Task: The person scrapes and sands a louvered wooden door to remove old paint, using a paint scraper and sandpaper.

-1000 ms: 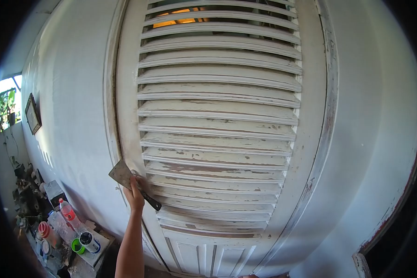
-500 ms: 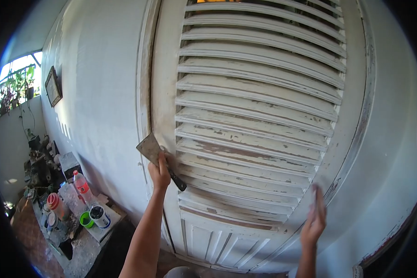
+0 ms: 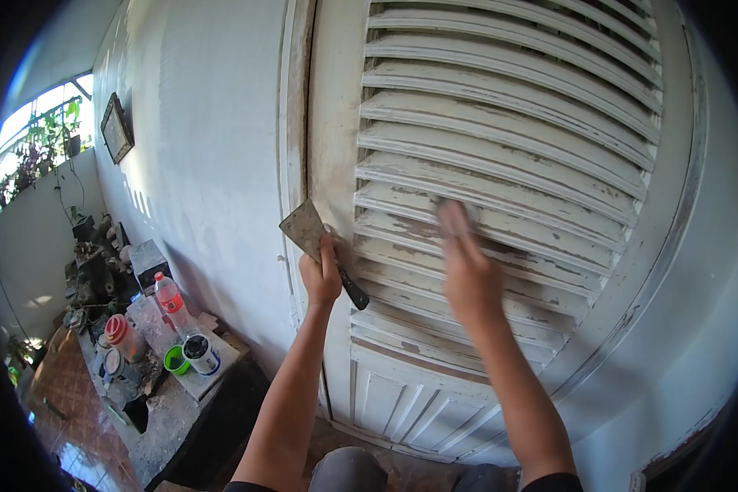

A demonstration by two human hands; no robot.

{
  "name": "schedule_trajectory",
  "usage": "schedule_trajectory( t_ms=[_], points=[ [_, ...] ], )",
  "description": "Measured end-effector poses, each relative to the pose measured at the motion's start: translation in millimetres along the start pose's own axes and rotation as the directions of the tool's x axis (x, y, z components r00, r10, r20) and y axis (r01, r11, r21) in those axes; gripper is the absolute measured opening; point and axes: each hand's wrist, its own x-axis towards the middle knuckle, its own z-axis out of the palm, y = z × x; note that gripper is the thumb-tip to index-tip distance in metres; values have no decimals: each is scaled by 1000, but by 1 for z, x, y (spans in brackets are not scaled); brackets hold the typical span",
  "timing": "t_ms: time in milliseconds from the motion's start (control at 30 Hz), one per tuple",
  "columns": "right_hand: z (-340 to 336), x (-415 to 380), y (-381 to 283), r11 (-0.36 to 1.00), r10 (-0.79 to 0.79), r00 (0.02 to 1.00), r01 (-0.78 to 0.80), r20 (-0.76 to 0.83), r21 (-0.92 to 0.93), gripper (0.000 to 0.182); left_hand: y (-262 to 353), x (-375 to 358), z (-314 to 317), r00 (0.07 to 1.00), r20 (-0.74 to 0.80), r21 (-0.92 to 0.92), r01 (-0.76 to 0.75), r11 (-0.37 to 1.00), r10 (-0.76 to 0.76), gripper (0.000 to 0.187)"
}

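Note:
A white louvered door [image 3: 334,131] with chipped, worn paint fills the middle of the view. My left hand [image 3: 321,275] is wrapped round a putty knife [image 3: 305,230] with a broad, stained blade and black handle, in front of the door's left stile. On the middle slats lies my right hand [image 3: 469,262], blurred by motion, its fingers together and pointing up. Something dark shows at its fingertips, too smeared to identify.
At the lower left, a cluttered table [image 3: 168,435] holds a red-labelled bottle [image 3: 170,300], a green container [image 3: 175,360], a white tub [image 3: 200,354] and a red-lidded jar [image 3: 120,332]. A frame [image 3: 116,129] hangs on the left wall.
My right hand has moved left and up from beside the door's lower right edge onto the middle slats. The camera view has shifted; my left hand still holds the putty knife.

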Motion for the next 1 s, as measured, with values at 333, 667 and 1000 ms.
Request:
schedule_trajectory(
  t_ms=[333,667,1000],
  points=[
    [-15,15,2,999,-37,994,36,105,4,37,5,0,-2,1000,14,54,18,998,-19,44],
    [45,68,-52,955,-199,973,219,116,-202,33,-8,4,-4,996,66,61,-69,996,65,45],
    [49,76,-67,945,-52,947,150,317,-290,36,-6,5,-2,996,48,28,-80,996,78,48]
  ],
)
